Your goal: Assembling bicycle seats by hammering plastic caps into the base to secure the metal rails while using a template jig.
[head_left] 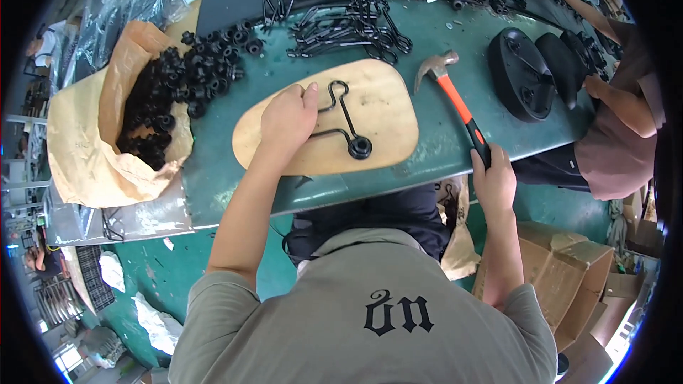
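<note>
A rounded wooden board (391, 103) lies on the green table in front of me. On it rests a bent black metal rod (346, 108), with a round black bushing (359, 146) at its near end. My left hand (288, 119) is closed on the rod's left part, pressing it to the board; its fingertips are partly hidden. A claw hammer (454, 94) with an orange and black handle is in my right hand (494, 179), gripped near the handle's end. The hammer's head lies to the right of the board, apart from the rod.
A brown paper bag (78, 139) spills small black bushings (213, 60) on the left. Bent black rods (348, 32) lie in piles behind the board. Oval black parts (519, 75) sit at right, near another person's arm (626, 110). A cardboard box (555, 270) stands below, right.
</note>
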Demonstrator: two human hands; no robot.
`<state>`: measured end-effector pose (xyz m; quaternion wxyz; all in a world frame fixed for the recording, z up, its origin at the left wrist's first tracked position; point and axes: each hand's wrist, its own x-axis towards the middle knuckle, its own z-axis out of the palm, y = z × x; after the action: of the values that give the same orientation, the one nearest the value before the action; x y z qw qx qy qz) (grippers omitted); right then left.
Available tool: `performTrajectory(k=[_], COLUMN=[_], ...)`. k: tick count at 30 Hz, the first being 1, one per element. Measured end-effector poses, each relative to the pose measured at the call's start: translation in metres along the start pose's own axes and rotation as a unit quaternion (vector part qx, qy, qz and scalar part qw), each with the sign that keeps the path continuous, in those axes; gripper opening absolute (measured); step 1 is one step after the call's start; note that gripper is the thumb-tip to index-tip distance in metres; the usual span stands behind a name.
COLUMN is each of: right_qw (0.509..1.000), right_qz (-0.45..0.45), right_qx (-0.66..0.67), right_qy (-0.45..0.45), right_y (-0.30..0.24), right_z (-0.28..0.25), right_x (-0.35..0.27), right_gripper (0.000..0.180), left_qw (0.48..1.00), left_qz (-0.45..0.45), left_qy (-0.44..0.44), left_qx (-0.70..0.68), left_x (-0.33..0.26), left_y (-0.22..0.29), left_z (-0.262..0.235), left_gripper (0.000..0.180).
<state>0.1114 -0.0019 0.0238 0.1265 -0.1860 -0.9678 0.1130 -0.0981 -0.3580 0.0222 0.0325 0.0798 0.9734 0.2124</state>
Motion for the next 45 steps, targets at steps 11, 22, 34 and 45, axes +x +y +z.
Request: performTrajectory(k=[11,22,34,45], right_qw=[0.977,0.811,0.924,0.931], right_qz=[-0.160,-0.058,-0.265,-0.304], right_qx=[0.118,0.510,0.273,0.193], right_qy=[0.075,-0.279,-0.038,0.054], right_y=[-0.057,-0.166,-0.173,-0.132], right_z=[-0.013,0.028,0.087,0.070], right_x=[0.029,0.082,0.110,0.102], right_gripper=[0.033,0.048,0.065,0.063], left_qw=[0.961,0.902,0.980,0.984], left_qz=[0.128,0.334,0.163,0.151], left_qy=[0.154,-0.009,0.109,0.068], left_qx=[0.190,-0.272,-0.035,0.071], left_x=[0.123,-0.015,-0.022,0.001], left_y=[-0.083,0.049,0.010,0.001], left_z=[-0.035,-0.008,-0.004,0.012], left_gripper=[0.043,0.044,0.047,0.047])
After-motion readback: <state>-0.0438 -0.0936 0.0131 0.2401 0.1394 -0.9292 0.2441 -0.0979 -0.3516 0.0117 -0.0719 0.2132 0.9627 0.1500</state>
